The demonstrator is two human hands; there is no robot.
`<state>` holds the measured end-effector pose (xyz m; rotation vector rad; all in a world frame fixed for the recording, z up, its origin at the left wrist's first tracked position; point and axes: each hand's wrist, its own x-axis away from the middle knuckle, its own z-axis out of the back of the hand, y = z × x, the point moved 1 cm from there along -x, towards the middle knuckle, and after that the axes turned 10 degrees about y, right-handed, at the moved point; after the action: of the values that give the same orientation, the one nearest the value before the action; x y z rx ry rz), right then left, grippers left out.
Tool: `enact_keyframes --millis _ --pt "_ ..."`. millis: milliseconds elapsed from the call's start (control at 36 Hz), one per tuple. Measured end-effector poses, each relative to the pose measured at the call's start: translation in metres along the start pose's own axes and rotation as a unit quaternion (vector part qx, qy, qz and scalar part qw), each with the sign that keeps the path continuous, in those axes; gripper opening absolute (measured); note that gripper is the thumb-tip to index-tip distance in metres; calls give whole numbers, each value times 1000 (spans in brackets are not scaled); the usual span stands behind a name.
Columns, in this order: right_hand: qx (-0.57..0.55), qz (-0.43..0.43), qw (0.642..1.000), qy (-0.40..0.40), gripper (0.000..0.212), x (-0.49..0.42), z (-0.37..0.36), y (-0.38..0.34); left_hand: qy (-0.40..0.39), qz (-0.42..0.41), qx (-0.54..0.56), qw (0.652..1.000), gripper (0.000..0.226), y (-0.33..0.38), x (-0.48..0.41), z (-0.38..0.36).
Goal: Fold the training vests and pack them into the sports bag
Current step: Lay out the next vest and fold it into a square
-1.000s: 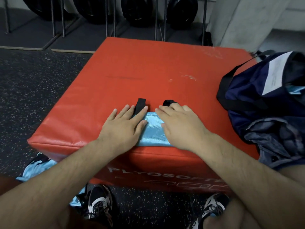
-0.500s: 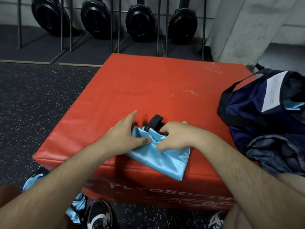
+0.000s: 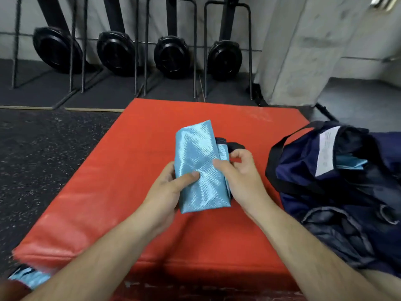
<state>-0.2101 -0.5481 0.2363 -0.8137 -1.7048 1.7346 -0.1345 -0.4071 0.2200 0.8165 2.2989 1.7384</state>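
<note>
Grip tight on both sides, left hand [image 3: 167, 187] and right hand [image 3: 240, 170] pinching the folded vest [image 3: 199, 161] above the red box [image 3: 130, 170], so squeeze the layers flat and carry it right into the open sports bag [image 3: 293, 168].

Both hands, left [image 3: 167, 187] and right [image 3: 240, 170], grip folded blue vest [image 3: 199, 166] above red plyo box [image 3: 121, 181]; navy sports bag [image 3: 338, 192] open at right.

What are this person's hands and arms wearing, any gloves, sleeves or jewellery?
The left hand and right hand are ungloved, with short nails and no rings in view. Both forearms are bare up to the frame's edge, lightly haired, with no sleeve, watch or wristband.
</note>
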Motion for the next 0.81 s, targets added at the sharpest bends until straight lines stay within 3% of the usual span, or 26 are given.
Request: enact_keyframes --millis 83,278,417,528,611,722,806 --pt "12 71 997 -30 42 0 16 -9 -6 -27 -13 1000 31 10 0 -13" --pt "43 156 974 -157 54 4 47 -27 -71 -89 -137 984 54 34 2 -31" --pt "37 134 984 -114 55 12 68 -31 -100 -89 -190 973 58 49 12 -51" --pt "47 153 984 -84 31 24 81 -38 -59 -86 -178 978 76 57 16 -69" --pt "95 177 976 -83 21 32 90 -44 -75 -107 -196 972 64 66 23 -84" --pt "68 157 979 -107 43 43 104 -59 -139 -138 -283 939 40 77 35 -107" --pt "63 142 984 -82 58 44 117 -62 -167 -151 -328 918 39 83 43 -127"
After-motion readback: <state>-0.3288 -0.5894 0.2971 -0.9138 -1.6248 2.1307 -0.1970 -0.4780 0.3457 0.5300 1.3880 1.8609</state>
